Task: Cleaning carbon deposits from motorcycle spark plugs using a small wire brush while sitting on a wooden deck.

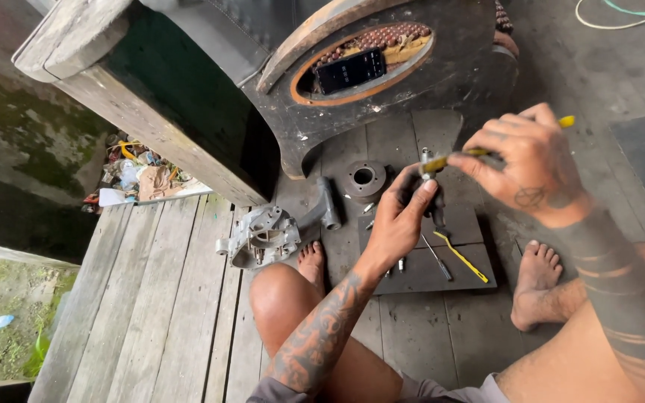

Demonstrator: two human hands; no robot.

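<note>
A small dark metal part sits upright in the left hand, held above the dark mat between the person's bare feet, its pale metal top end poking up past the fingertips. The left fingers are curled and clamped around it. The right hand is closed on a yellow-handled tool, whose long axis runs nearly level, from the yellow end at the upper right down to its tip at the left, which meets the top of the part from the right side. So the part lies just left of and slightly below the right hand's grip. On the mat below lie a yellow-handled screwdriver and small bolts; farther left on the wooden planks rest a round flange and a grey cast housing
</note>
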